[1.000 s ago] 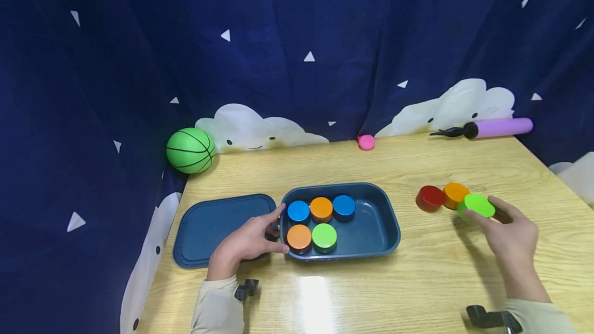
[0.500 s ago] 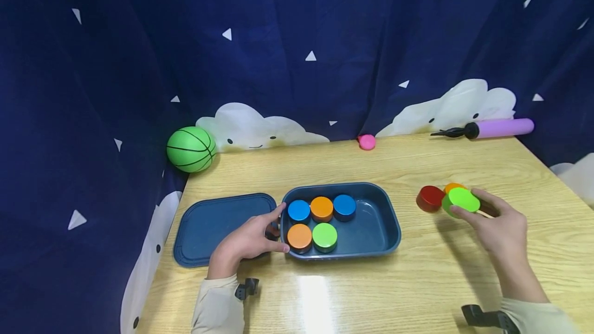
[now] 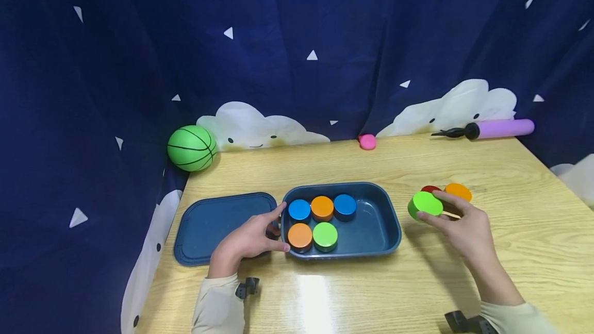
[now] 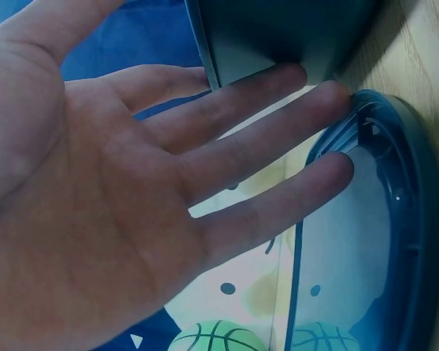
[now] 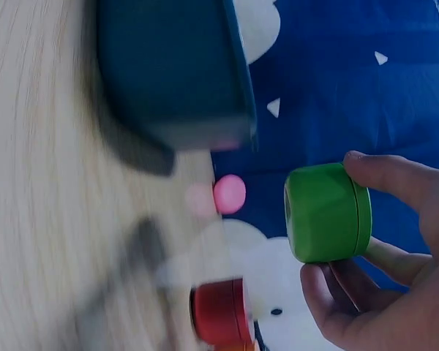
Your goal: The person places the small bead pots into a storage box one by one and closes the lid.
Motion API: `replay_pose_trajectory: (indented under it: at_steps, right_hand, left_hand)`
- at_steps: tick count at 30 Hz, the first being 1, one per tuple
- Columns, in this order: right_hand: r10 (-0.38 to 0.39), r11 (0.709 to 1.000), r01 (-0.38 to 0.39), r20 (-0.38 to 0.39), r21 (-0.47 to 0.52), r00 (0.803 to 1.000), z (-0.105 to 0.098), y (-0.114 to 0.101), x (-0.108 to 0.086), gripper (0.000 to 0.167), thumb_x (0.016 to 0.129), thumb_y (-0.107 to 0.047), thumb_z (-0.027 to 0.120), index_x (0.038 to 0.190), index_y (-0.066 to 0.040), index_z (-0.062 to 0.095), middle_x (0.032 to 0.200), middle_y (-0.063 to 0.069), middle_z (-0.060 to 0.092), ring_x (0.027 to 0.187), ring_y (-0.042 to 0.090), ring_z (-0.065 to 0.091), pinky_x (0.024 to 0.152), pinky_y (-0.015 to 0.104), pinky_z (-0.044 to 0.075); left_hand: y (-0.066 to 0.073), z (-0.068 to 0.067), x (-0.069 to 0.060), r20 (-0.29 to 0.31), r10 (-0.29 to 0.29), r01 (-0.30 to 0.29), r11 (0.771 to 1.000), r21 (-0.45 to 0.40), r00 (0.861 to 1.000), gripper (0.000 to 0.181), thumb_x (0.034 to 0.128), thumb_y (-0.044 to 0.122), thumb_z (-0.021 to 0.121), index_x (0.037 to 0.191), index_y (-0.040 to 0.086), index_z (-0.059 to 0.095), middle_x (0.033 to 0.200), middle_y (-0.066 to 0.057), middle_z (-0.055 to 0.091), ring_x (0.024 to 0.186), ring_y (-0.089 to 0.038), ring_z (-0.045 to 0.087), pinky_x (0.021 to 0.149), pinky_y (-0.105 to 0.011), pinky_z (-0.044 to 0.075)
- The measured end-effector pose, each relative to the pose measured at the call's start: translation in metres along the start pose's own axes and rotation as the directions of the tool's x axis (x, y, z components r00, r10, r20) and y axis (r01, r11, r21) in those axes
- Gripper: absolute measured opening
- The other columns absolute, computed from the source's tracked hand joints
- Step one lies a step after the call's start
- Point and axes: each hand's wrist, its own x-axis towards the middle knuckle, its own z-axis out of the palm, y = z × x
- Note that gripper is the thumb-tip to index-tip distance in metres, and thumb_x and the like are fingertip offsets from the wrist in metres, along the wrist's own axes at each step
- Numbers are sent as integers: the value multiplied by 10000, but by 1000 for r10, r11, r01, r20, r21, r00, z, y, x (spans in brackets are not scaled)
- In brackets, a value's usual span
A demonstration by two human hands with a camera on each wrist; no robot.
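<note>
My right hand (image 3: 471, 233) pinches a green round tin (image 3: 425, 204) by its sides, above the table and right of a dark blue tray-like box (image 3: 366, 238). In the right wrist view the green tin is tilted on its side between thumb and fingers. My left hand (image 3: 246, 244) touches the box's left end with thumb and forefinger spread; in the left wrist view its other fingers (image 4: 249, 153) extend loosely. Inside the box stand several similar tins: a back row with an orange tin (image 3: 322, 207) between two blue ones, and orange and green ones in front.
The box's flat lid (image 3: 211, 228) lies left of it, partly under my left hand. A red tin (image 3: 430, 188), partly hidden, and an orange tin (image 3: 458, 192) stand behind my right hand. Farther back are a green ball (image 3: 192, 148), a pink object (image 3: 367, 142) and a purple pump (image 3: 503, 128).
My right hand has carried the green tin leftward, past the orange tin and in front of the red one, closer to the box. My left hand stays at the box.
</note>
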Motion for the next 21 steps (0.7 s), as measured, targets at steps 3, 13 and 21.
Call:
replay_pose_trajectory:
  at_steps: [3, 13, 21]
  right_hand:
    - [-18, 1000, 18, 30, 5, 999, 6, -8, -3, 705, 802, -367, 866, 1388, -68, 609, 1134, -135, 635, 827, -104, 553, 681, 104, 499]
    - [-93, 994, 83, 145, 74, 985, 29, -32, -11, 670, 812, -260, 866, 1383, -30, 600, 1332, 196, 608, 903, 43, 625, 756, 71, 506]
    - [-157, 988, 155, 233, 26, 960, 60, -46, -23, 643, 782, -227, 885, 1344, -42, 634, 1354, 242, 608, 1100, 373, 679, 901, 391, 586]
  left_hand:
    - [1, 0, 0, -3, -6, 6, 1000, 3, 1000, 1006, 813, 266, 861, 1617, 196, 258, 1365, -126, 624, 1142, -247, 661, 1061, -508, 461]
    - [1, 0, 1, -1, -2, 2, 1000, 3, 1000, 1004, 812, 257, 862, 1616, 187, 263, 1434, -132, 572, 1142, -248, 663, 1056, -508, 466]
    - [1, 0, 0, 0, 0, 0, 1000, 2, 1000, 1009, 813, 259, 862, 1617, 184, 258, 1436, -134, 571, 1147, -254, 663, 1057, -507, 466]
